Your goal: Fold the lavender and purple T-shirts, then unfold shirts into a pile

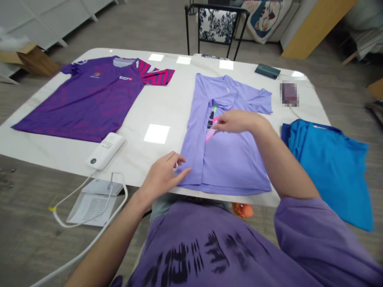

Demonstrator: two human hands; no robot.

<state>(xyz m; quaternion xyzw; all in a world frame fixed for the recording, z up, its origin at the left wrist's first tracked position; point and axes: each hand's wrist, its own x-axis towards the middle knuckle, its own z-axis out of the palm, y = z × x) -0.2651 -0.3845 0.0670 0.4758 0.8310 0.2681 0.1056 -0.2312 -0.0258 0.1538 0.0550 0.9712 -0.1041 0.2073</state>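
Lavender shirt, part folded, with two hands at work

Lavender shirt [236, 159]: one, on the table [155, 103], right of the middle, hem along the near edge, collar toward the far edge. Left side turned inward as a long strip; right sleeve spread toward the right edge. Bright print [211, 119] partly exposed beside the strip.

Left hand [167, 171]: at the shirt's near left corner, thumb and fingers apart, fingertips at the cloth's edge.

Right hand [235, 120]: over the print, fingers drawn together; cannot tell whether cloth is caught between them.

Jersey [98, 95]: one, purple with a pink striped sleeve, spread flat along the table's left side.

White device [106, 150]: one, at the near edge, beside the jersey's hem, cable attached.

Blue garment [329, 167]: bunched over the near right corner.

Dark case [267, 71]: one, near the far right corner.

Blurred item [289, 94]: one, near the right edge; identity cannot be told.

Chair [217, 26]: one, black frame, patterned back, beyond the far edge.
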